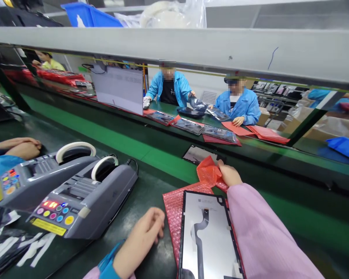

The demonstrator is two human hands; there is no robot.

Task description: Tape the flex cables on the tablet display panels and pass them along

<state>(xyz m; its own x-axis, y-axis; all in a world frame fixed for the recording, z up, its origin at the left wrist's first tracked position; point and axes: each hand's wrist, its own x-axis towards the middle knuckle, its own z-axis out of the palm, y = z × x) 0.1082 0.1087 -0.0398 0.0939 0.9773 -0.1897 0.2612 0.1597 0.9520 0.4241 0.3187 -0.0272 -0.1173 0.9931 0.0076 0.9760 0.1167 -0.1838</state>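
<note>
Lying at lower centre, the panel (213, 236) runs lengthwise nearly straight up the frame. The right hand (230, 175) pinches red wrap (207, 171); the left hand (147, 228), fingers half curled, holds nothing.

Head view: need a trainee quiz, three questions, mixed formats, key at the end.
1. What is in the right hand's grip? A) a white tape roll; B) red wrap; C) a blue bin.
2. True or false: the flat panel lies on top of red wrap.
3. How many grey tape machines stand left of the left hand?

Key: 1 B; 2 true; 3 two.
</note>
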